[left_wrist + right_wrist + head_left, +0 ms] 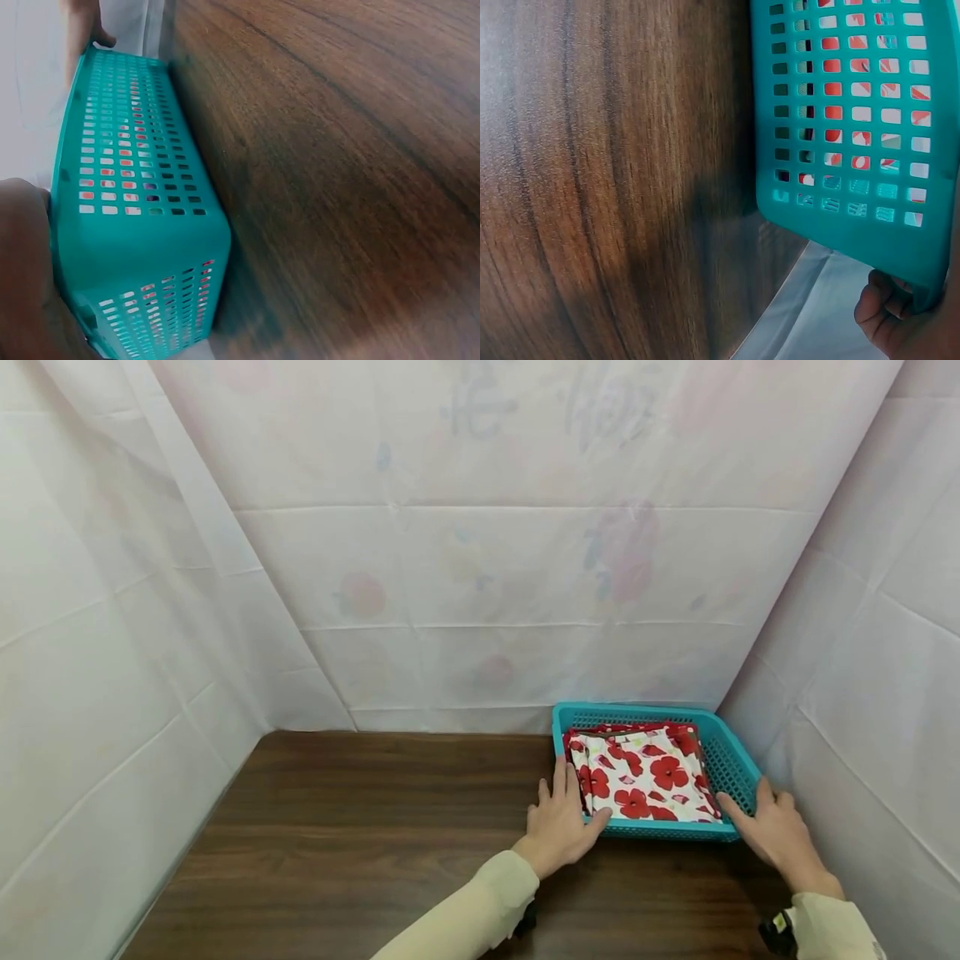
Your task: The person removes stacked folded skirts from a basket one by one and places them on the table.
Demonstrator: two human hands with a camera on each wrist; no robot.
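A turquoise plastic basket (660, 832) with perforated walls sits at the right of the table. Inside it lies folded cloth (648, 777), white with red flowers on top, with red fabric showing beneath at the back. My left hand (558, 827) holds the near left corner, fingers along the left side and thumb at the front rim. At the near right corner, my right hand (783, 839) grips the rim; in the right wrist view its fingers (874, 307) curl under the rim's edge. The left wrist view shows the basket wall (142, 251) beside the left hand, whose fingertips are hidden there.
The dark wood-grain table (375, 827) extends to the left of the basket. A pale fabric curtain (465, 610) hangs behind, close to the basket's back edge, and another fabric wall (885, 718) stands near the right hand.
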